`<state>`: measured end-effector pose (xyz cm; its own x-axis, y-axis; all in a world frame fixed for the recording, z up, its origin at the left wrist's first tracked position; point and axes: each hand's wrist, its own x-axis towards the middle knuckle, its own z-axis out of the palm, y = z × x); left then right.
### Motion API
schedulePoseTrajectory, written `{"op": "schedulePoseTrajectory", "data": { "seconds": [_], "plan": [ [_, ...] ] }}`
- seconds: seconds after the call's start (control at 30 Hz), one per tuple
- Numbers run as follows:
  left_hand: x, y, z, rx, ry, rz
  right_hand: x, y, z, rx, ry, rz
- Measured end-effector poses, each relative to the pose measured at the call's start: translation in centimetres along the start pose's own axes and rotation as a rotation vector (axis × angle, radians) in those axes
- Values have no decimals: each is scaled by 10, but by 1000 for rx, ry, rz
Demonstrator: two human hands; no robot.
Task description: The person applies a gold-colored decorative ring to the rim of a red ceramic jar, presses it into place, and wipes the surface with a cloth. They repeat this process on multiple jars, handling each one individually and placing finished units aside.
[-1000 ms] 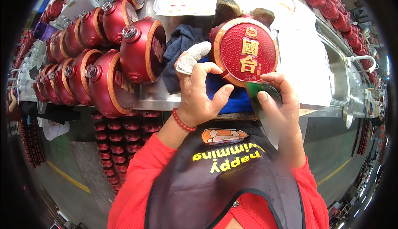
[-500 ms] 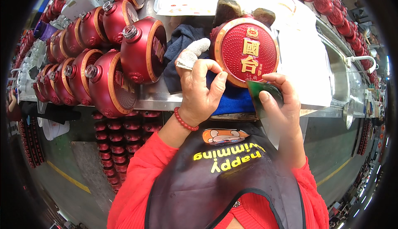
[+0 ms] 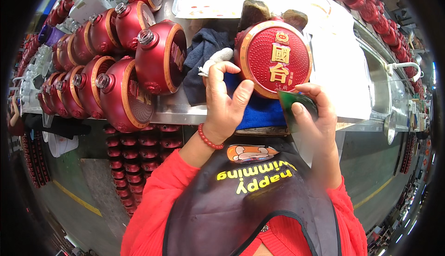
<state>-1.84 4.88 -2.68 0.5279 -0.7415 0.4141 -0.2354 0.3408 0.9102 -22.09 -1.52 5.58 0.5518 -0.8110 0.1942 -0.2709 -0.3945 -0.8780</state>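
A round red bottle (image 3: pixel 260 54) with an orange-gold rim and raised gold characters lies face up in front of me. My left hand (image 3: pixel 225 105) is at its left rim, thumb and index finger apart, holding nothing; the index tip is at the rim, and white fabric covers some other fingers. At the bottle's lower right, my right hand (image 3: pixel 323 124) pinches a thin green translucent sheet (image 3: pixel 288 99) between thumb and fingers. The sheet's upper corner meets the lower rim. Under the bottle is a blue cloth (image 3: pixel 262 118). Two dark worn blocks (image 3: pixel 254 13) stand at its far side.
Rows of similar red bottles (image 3: pixel 160 59) with clear glass necks stand on the left. A dark navy cloth (image 3: pixel 197 56) lies beside my left hand. White sheeting (image 3: pixel 340 70) covers the surface on the right, before a metal sink (image 3: pixel 378 77) and tap (image 3: pixel 405 66). More bottles (image 3: pixel 127 151) are stacked below.
My left thumb and index finger, earlier close together, have spread apart, and the white-covered fingers have lowered. The right hand with the green sheet has hardly moved.
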Motion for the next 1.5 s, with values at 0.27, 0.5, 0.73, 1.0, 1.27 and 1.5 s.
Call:
{"op": "schedulePoseTrajectory", "data": {
  "seconds": [0.27,0.5,0.73,1.0,1.27,1.5],
  "plan": [
    [1,-3,2,102,-19,95,-1,7,-1,-12,13,-31],
    [0,-1,4,157,-20,87,-2,11,1,9,28,-26],
    [-1,-3,4,137,-14,83,-3,15,1,28,35,-6],
    [0,-4,6,131,-7,97,-4,18,1,82,48,-1],
    [1,-3,4,125,-28,99,-4,20,1,65,50,1],
    [-55,46,10,723,-333,432,-11,26,-1,191,97,80]
  ]
}}
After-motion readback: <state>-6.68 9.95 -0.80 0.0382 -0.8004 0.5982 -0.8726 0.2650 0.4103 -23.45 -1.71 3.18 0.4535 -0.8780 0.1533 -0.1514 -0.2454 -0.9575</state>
